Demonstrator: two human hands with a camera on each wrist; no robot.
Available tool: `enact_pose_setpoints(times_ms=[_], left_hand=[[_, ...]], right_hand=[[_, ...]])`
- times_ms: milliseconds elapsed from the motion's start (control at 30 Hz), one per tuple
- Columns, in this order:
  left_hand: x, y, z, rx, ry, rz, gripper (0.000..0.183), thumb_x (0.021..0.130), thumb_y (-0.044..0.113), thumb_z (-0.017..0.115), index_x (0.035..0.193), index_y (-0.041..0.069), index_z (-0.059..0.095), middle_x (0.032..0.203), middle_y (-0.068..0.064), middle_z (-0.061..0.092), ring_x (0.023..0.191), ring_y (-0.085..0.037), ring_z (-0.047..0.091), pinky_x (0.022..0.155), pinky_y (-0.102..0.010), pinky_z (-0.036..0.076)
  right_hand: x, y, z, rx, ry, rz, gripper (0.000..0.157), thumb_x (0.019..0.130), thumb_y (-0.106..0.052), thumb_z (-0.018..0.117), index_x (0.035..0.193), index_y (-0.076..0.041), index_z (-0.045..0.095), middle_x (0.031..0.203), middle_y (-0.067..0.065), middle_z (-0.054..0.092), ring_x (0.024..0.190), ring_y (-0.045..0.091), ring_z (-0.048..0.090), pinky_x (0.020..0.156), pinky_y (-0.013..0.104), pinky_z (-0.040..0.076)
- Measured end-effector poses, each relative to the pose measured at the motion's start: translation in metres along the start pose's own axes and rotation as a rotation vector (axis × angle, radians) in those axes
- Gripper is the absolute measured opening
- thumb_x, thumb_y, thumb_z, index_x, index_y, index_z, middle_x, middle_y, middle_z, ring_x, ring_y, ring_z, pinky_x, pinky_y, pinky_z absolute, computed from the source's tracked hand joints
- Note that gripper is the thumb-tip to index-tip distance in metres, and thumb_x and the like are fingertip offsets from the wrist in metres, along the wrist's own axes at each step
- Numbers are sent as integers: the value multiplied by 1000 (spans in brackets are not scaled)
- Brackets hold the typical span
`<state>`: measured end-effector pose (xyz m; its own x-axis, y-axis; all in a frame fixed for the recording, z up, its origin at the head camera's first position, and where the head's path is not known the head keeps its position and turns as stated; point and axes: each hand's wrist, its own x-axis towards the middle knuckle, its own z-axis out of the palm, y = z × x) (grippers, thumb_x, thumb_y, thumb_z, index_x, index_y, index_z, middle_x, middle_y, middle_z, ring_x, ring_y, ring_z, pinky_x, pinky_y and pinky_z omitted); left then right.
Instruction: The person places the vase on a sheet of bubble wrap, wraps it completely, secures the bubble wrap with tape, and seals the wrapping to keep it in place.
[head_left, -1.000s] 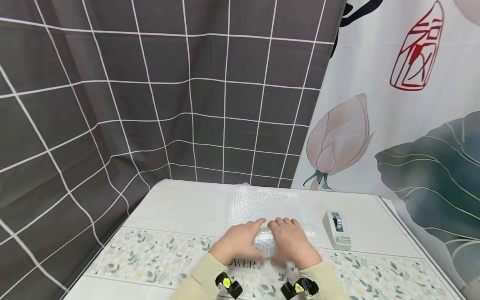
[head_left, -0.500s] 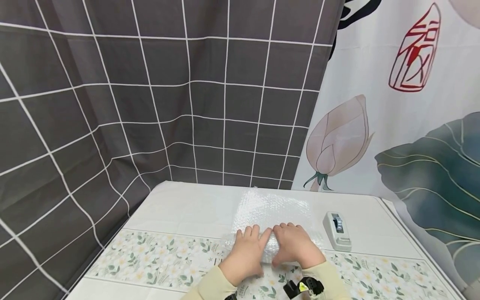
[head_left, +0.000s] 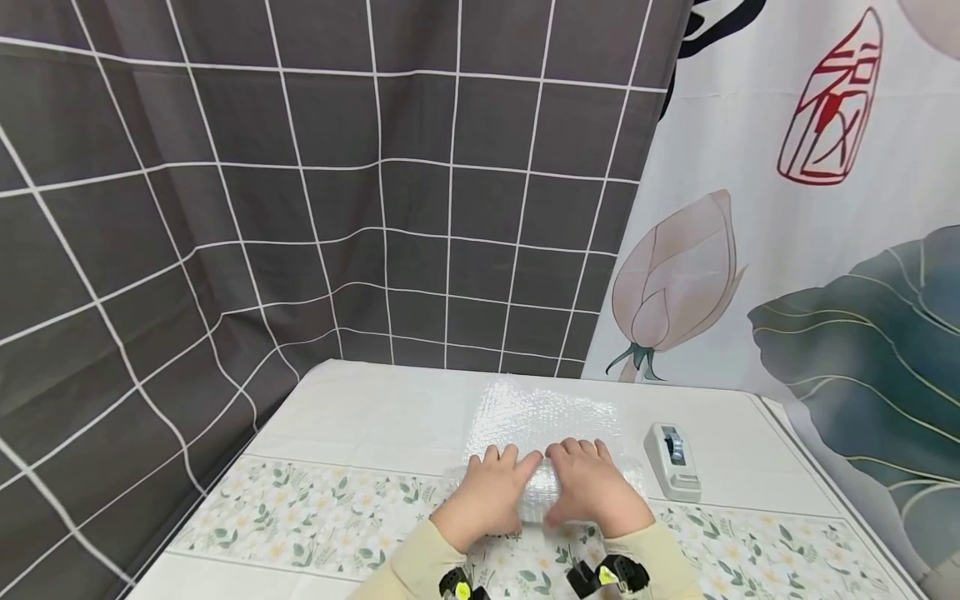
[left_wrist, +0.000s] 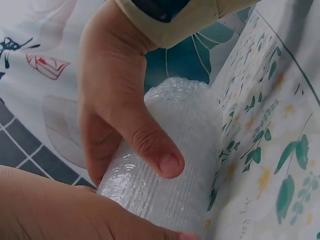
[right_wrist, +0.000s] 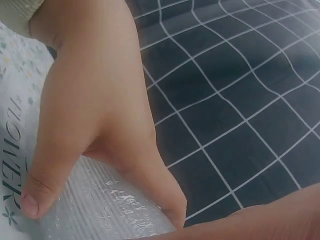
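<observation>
A roll of clear bubble wrap [head_left: 538,497] lies crosswise on the table, with the loose part of the bubble wrap sheet [head_left: 542,417] spread flat beyond it. My left hand [head_left: 491,493] grips the roll's left part, thumb on the near side and fingers over the far side. Close beside it, my right hand [head_left: 592,492] holds the right part the same way; the thumbs and index fingers nearly meet. In the left wrist view the wrapped cylinder [left_wrist: 175,130] looks thick and layered. Whatever may be inside cannot be made out.
A white tape dispenser [head_left: 672,461] stands on the table to the right of the sheet. A floral-printed cover [head_left: 315,517] lies over the white table. A dark grid curtain [head_left: 420,200] and a white flower-printed curtain [head_left: 750,317] hang behind and beside it.
The bubble wrap has shifted slightly right and nearer to me. My left hand has turned and resettled on the roll. Over the last half second both hands barely move.
</observation>
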<state>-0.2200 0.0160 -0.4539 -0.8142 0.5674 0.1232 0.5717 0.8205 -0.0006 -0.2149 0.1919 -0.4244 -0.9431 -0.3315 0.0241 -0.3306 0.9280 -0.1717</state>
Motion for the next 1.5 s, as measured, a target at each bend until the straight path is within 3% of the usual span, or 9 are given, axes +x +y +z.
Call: enact_pose_setpoints(times_ms=[233,433,667,933,1100,1267,1500], left_hand=[[2,-7,-2,-73,-49,3,105,61,41,94,151,25,42,115,1,56,95,-18,50,82,-47,50],[4,-20,-2,-180,-75,-18,102,61,45,92,149,25,45,126,4,60,107,-22,57,90,-55,51],[4,-39,-2,-325,-137,-43,92,63,53,89,141,20,53,132,5,63,113,-22,60,93,-47,51],[4,-48,-5,-399,-173,-68,93,63,59,87,141,19,55,136,3,63,122,-23,59,98,-48,50],[4,-53,-5,-438,-196,-102,92,61,61,87,139,25,56,133,5,65,117,-20,62,94,-44,52],[2,-55,-6,-421,-214,-118,92,60,65,85,138,25,57,130,4,67,112,-20,65,90,-42,53],[-2,-51,-15,-325,-202,-138,92,58,67,86,135,24,58,122,2,70,102,-20,67,85,-42,54]], right_hand=[[-7,1,-9,-34,-4,30,94,48,-38,97,131,-15,61,124,12,59,121,46,52,107,73,29],[-10,5,-15,-9,-38,49,102,45,-35,100,135,-13,58,126,12,60,123,47,51,108,73,26],[-8,3,-8,-19,-35,25,107,41,-34,101,136,-12,58,126,14,61,123,45,52,108,73,27],[3,10,1,-55,28,-57,100,36,-33,98,128,-13,64,112,7,64,110,35,60,105,56,42],[6,15,3,-17,55,-102,97,36,-32,97,126,-11,65,104,6,64,95,32,63,94,51,50],[6,17,3,20,33,-108,96,38,-34,97,126,-11,66,102,6,64,87,30,63,82,50,53],[6,21,0,44,-21,-92,96,42,-40,95,129,-12,65,101,6,65,85,29,62,77,50,54]])
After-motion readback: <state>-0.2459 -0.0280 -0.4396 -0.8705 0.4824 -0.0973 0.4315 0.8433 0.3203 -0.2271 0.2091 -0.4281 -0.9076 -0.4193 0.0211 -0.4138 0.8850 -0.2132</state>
